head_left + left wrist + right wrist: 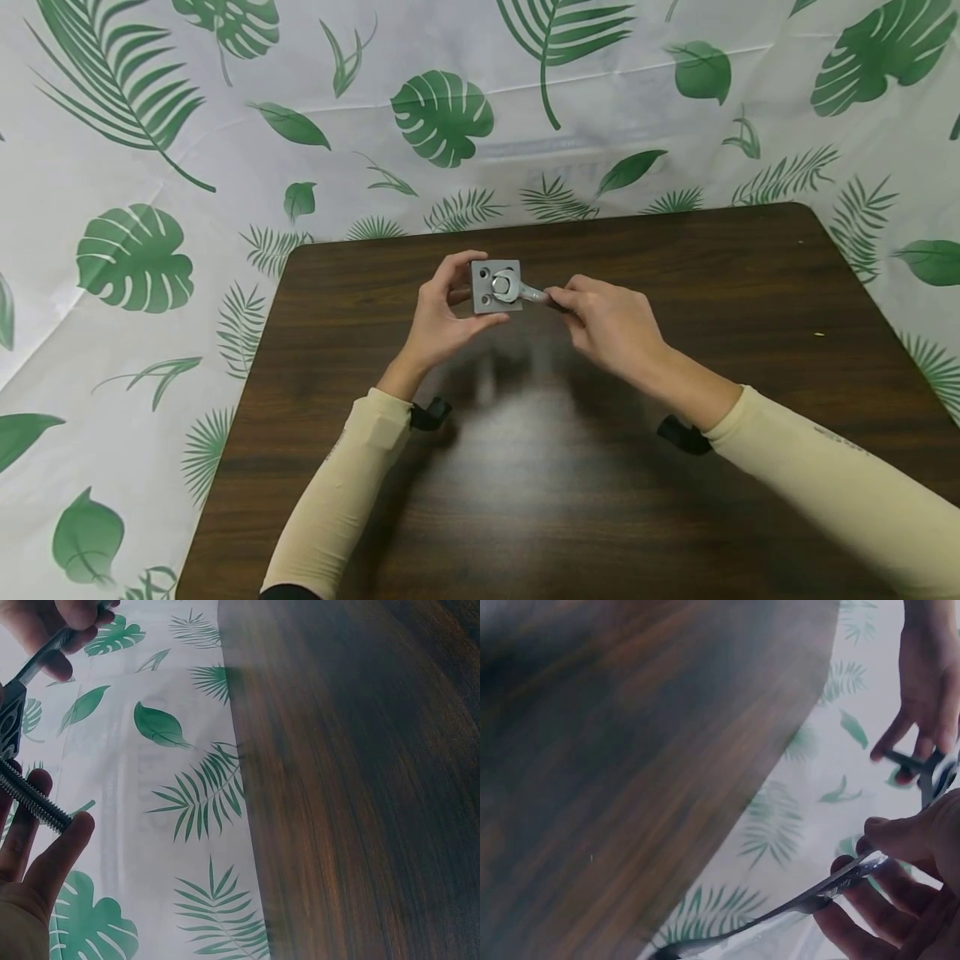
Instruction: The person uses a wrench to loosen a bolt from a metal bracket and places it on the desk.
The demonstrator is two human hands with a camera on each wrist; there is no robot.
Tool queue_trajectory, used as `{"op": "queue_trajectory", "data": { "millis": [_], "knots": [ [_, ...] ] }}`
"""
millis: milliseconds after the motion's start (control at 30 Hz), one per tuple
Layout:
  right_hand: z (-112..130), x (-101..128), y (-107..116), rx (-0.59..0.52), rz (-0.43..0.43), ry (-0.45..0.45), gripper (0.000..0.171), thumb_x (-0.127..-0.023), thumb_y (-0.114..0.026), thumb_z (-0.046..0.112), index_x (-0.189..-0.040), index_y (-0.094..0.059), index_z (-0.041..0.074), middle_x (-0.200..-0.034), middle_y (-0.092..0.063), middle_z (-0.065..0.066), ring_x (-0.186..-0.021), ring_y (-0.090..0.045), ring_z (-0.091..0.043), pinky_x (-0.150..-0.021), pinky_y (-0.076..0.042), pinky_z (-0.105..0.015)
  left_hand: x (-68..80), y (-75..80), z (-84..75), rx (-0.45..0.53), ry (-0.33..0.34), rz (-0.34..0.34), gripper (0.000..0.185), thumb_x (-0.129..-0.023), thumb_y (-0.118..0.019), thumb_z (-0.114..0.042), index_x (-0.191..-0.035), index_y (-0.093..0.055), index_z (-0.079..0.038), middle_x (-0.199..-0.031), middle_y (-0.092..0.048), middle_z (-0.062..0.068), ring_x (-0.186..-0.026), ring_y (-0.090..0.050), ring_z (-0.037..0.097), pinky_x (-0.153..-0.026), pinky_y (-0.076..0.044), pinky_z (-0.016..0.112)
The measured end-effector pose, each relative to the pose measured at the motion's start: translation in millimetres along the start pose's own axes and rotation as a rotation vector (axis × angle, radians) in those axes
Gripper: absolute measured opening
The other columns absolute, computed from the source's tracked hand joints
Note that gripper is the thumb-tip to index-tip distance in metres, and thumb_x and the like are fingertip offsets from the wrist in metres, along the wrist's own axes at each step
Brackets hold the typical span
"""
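In the head view my left hand (435, 321) grips a square grey metal plate (480, 307) by its edges, thumb below and fingers above. Several holes show in the plate's face. A bolt (36, 799) passes through it, its long threaded shank sticking out behind near the left fingertips. At the front, the open jaw of a wrench (534, 294) sits around the bolt's head (500, 286). My right hand (611, 321) pinches the wrench's handle between thumb and fingers. The handle's dark far end (676, 950) extends past that hand in the right wrist view.
Both hands are above a dark wood-grain table (525, 500). Behind it hangs a white sheet (525, 150) printed with green leaves. A small yellow scrap (819, 334) lies at the table's right. Black wrist mounts (430, 414) jut from the cream sleeves (337, 492).
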State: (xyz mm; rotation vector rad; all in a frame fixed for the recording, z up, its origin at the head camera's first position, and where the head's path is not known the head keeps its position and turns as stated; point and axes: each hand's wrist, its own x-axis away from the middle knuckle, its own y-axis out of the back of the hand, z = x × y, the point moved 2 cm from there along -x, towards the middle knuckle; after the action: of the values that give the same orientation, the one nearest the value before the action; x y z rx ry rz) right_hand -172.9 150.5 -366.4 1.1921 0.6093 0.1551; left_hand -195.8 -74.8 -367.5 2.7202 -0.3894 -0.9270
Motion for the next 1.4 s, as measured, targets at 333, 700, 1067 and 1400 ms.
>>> {"op": "queue_trajectory", "data": {
  "millis": [333,700,1067,1400],
  "knots": [
    [-19.8,-23.7,9.0,0.097,-0.028,0.161,0.044,-0.083,-0.06,-0.007,-0.121,-0.072,0.013,-0.092,-0.063,-0.005,-0.077,-0.059,-0.023,-0.044,-0.04,-0.033,0.0,-0.4,3.9,0.012,0.014,0.025,0.074,-0.066,-0.087,0.007,-0.129,-0.049,0.007,-0.112,-0.063,0.019,-0.1,-0.063,0.026,-0.08,-0.055,0.049],
    [-30.5,-58.7,25.4,0.226,-0.075,0.366,0.044,-0.08,-0.071,-0.008,-0.119,-0.073,0.014,-0.096,-0.062,-0.011,-0.086,-0.059,-0.03,-0.067,-0.052,-0.043,-2.2,-2.2,3.6,0.032,0.018,0.05,0.073,-0.068,-0.086,0.007,-0.131,-0.048,0.006,-0.114,-0.062,0.019,-0.103,-0.063,0.026,-0.081,-0.055,0.049],
    [-22.2,-84.4,43.0,0.328,-0.145,0.567,0.032,-0.085,-0.072,-0.004,-0.114,-0.074,0.009,-0.1,-0.063,-0.015,-0.098,-0.059,-0.035,-0.092,-0.047,-0.049,-3.9,-2.8,3.5,0.035,0.019,0.053,0.074,-0.069,-0.085,0.007,-0.132,-0.047,0.004,-0.112,-0.065,0.019,-0.102,-0.065,0.027,-0.085,-0.054,0.049],
    [-14.4,-93.5,50.2,0.415,-0.218,0.753,0.026,-0.09,-0.065,-0.003,-0.113,-0.073,0.007,-0.106,-0.062,-0.016,-0.105,-0.056,-0.035,-0.105,-0.038,-0.049,-3.0,-3.0,6.8,0.055,0.005,0.074,0.074,-0.068,-0.085,0.008,-0.132,-0.048,0.004,-0.117,-0.063,0.021,-0.108,-0.064,0.03,-0.087,-0.053,0.05]
  ]
}}
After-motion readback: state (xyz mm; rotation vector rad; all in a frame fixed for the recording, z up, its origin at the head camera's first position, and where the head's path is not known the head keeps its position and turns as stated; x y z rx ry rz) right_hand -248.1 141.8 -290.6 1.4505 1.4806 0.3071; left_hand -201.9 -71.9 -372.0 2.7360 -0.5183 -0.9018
